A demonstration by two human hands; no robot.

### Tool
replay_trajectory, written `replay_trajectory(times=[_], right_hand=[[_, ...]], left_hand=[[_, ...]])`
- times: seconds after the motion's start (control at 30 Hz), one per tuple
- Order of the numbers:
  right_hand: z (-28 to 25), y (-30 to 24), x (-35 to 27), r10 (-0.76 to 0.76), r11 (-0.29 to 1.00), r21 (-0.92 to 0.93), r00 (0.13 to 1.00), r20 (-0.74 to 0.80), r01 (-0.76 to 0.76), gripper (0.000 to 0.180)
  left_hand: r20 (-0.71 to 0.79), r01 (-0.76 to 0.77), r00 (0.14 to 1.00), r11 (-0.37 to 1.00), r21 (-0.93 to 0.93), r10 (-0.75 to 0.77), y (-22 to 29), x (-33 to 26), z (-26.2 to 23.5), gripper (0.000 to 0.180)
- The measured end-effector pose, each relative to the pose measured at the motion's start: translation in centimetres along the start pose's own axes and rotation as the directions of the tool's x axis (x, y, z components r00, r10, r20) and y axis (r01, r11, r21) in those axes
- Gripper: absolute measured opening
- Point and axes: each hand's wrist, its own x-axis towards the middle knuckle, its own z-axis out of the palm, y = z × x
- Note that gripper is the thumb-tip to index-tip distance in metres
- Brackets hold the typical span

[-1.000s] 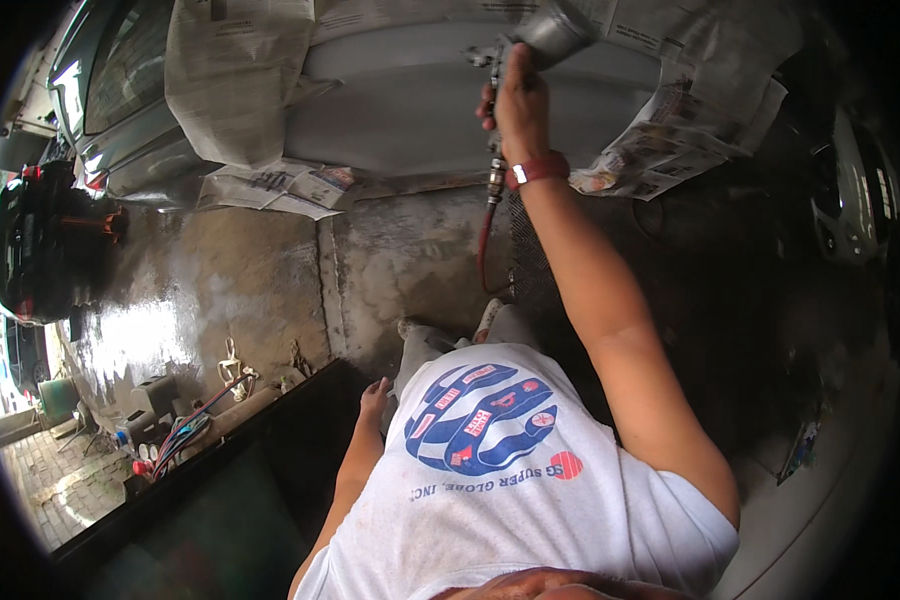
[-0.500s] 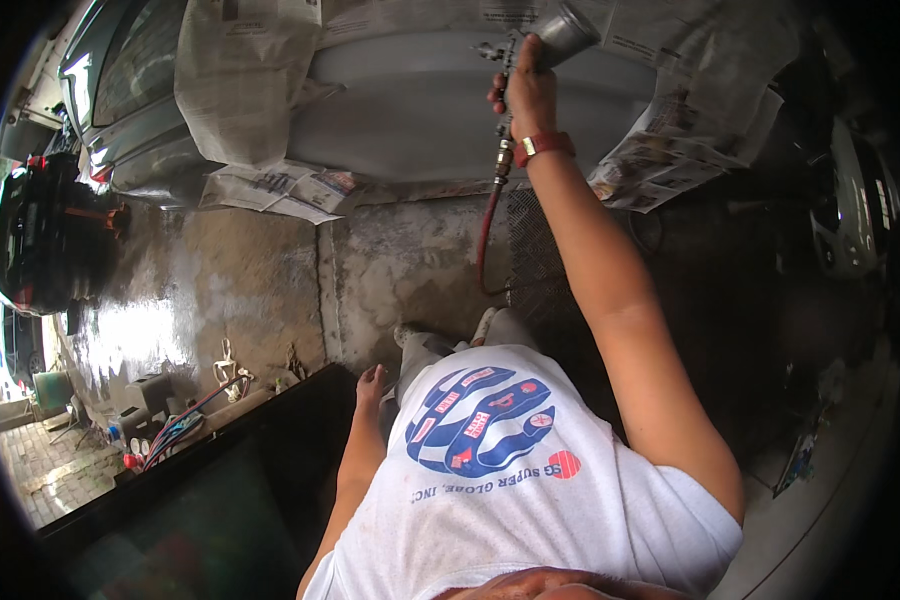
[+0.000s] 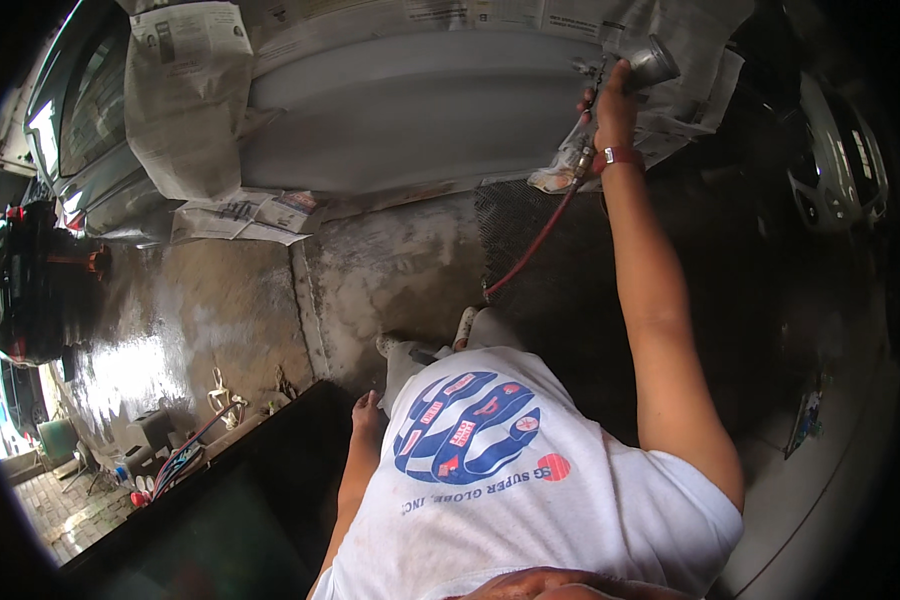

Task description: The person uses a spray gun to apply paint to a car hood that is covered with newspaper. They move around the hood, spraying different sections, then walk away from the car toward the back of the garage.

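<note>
My right hand (image 3: 610,105) is raised and shut on a metal spray gun (image 3: 642,68), held against the right end of a grey car body panel (image 3: 410,120). A red hose (image 3: 535,245) runs from the gun down to the floor by my feet. A red band (image 3: 622,155) sits on that wrist. Newspaper sheets (image 3: 185,90) mask the car around the panel. My left hand (image 3: 367,412) hangs at my side by my thigh, holding nothing, its fingers loose.
A black machine (image 3: 30,290) stands at the far left on wet concrete floor (image 3: 170,330). A dark flat surface (image 3: 220,500) fills the lower left, with hoses and small clutter (image 3: 170,460) beside it. A white car (image 3: 840,160) is at the right.
My right hand has carried the spray gun to the right along the panel, toward its newspaper-covered end. The left hand still hangs at my side.
</note>
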Motion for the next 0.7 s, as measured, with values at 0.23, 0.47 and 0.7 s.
replay_trajectory(times=[0.23,0.47,0.7], right_hand=[[-6.0,0.0,4.8,-0.018,1.000,-0.006,0.995,-0.096,0.018,0.072],[-7.6,0.2,4.8,-0.124,0.992,-0.038,0.979,-0.162,0.120,0.072],[-1.9,4.1,-2.0,0.007,0.998,-0.059,0.999,0.033,-0.005,0.073]], left_hand=[[-0.030,-0.080,0.996,0.997,-0.012,0.080,4.2,0.4,0.8,0.056],[-0.006,-0.050,0.999,0.994,0.095,0.050,2.7,0.1,0.8,0.057],[0.008,0.007,1.000,0.993,0.120,-0.008,2.3,-1.5,0.1,0.057]])
